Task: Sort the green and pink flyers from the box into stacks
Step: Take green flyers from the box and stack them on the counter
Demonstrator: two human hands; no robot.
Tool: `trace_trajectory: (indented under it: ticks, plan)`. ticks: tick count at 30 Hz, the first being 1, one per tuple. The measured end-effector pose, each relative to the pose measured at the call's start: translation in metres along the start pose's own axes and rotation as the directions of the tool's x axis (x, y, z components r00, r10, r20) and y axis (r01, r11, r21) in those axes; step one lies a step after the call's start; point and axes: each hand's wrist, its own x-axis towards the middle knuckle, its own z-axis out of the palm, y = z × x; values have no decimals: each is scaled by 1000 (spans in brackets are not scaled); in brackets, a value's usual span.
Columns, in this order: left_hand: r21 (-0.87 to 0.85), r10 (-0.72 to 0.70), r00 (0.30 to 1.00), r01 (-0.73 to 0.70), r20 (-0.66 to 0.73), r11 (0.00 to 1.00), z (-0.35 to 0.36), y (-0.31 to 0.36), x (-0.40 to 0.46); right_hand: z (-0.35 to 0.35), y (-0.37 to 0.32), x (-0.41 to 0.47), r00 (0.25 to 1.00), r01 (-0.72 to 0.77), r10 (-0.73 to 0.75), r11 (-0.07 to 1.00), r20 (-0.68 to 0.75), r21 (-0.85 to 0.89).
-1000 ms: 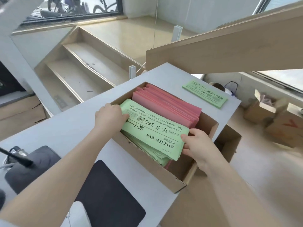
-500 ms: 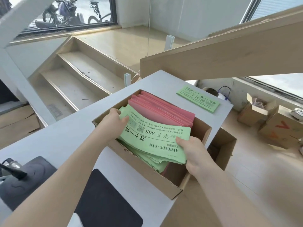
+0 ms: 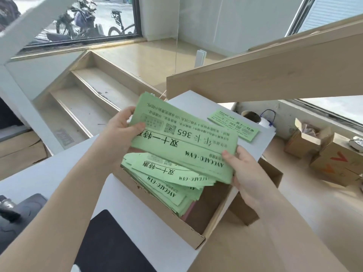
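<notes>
A dark mat [image 3: 110, 244] lies nearest on the white surface [image 3: 64, 169]. Beyond it sits the cardboard box [image 3: 167, 222], with loose green flyers [image 3: 169, 179] fanned inside and a pink edge [image 3: 189, 210] showing beneath them. Above the box, both hands hold a green bundle [image 3: 182, 142] lifted clear of it: the left hand [image 3: 117, 134] pinches its left end, thumb on top, and the right hand [image 3: 243, 169] has a closed grip on its right end. Farther back, a green stack [image 3: 233, 124] lies on the surface near its far corner.
</notes>
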Motion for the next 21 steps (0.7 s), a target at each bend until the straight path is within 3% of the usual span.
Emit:
trace_trajectory:
  ticks: [5, 8, 10, 16, 19, 21]
  plan:
    - [-163, -83, 992, 66, -100, 984, 36, 5, 11, -27, -29, 15, 993, 121, -122, 991, 2, 62]
    - [-302, -156, 972, 97, -176, 948, 67, 4, 23, -44, -28, 26, 992, 84, -115, 902, 49, 423]
    - [-379, -186, 959, 94, -214, 921, 95, 3, 31, -48, -27, 34, 984, 96, -159, 847, 77, 523]
    - [-320, -227, 940, 140, -254, 937, 208, -25, 62, -81, -41, 103, 989, 147, -130, 899, -68, 414]
    - [-135, -178, 926, 140, -334, 981, 229, -29, 100, -130, -57, 143, 973, 225, -221, 973, -67, 52]
    - [109, -20, 939, 61, -344, 992, 231, -25, 124, -161, -72, 165, 938, 341, -345, 904, 33, -259]
